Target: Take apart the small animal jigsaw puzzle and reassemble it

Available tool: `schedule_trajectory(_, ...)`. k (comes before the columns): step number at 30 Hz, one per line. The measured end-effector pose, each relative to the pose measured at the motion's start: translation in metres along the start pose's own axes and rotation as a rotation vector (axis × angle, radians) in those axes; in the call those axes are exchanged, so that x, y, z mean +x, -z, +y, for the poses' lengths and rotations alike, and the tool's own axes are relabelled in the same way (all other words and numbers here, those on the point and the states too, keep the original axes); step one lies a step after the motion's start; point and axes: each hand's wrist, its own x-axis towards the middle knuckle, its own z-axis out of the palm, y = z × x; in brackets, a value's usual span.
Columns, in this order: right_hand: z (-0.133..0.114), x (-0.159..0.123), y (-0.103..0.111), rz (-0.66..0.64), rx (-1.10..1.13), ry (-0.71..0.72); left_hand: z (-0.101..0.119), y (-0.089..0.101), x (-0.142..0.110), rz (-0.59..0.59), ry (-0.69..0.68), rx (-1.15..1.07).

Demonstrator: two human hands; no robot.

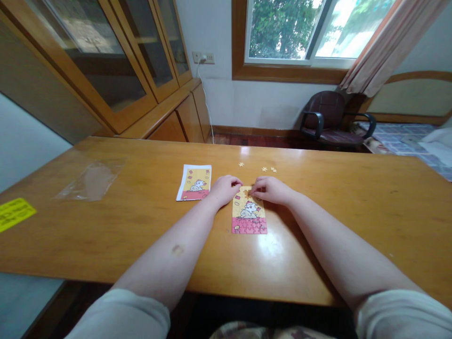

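A small jigsaw puzzle lies flat on the table, with a white cartoon animal on yellow above a pink band. Near its top edge is a gap where the brown tabletop shows. My left hand is closed, its fingertips at the puzzle's upper left edge. From the other side, my right hand reaches in with fingers pinched at the gap; anything between them is too small to make out. Beyond my hands lie a loose yellow piece, another piece and a third piece.
Left of my hands a white-bordered picture card shows the same design. Further left are a clear plastic bag and a yellow label on the wooden table. Behind stand a glass-door cabinet and an armchair.
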Motion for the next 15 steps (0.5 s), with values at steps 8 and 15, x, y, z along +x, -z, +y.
schedule_trajectory(8,0.003,-0.003,-0.004,0.126,-0.053,-0.055,-0.002,-0.001,0.0,0.002,-0.008,0.003)
schedule_trajectory(15,0.002,0.015,0.002,0.269,-0.395,-0.293,-0.004,-0.004,0.001,0.012,-0.017,-0.006)
